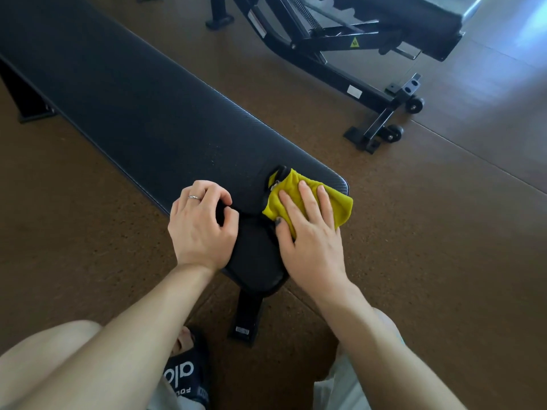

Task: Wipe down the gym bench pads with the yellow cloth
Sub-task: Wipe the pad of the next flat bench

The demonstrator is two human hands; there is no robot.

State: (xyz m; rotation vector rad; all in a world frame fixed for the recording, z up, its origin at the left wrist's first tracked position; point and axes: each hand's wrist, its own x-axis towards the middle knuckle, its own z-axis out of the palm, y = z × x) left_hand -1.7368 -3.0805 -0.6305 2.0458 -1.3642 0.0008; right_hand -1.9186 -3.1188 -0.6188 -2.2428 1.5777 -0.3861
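Lower centre of frame, right hand [307, 232] flat, fingers spread, pressing yellow cloth [340, 207] onto near end of long black pad [124, 93]; left hand [201, 226] curled loosely, holding nothing, on small pad [254, 258]

Brown speckled rubber floor [414, 247]. Second black steel-framed adjustable bench with small wheels [349, 63] upper right. Black slide sandal with white lettering [189, 371] near bottom edge.

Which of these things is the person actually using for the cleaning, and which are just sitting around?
In use:
- yellow cloth, pressed flat under the right hand
- long pad, being wiped at its near end
- small pad, with the left hand resting on it

Just there:
- second bench on the floor behind
- sandal on the person's foot
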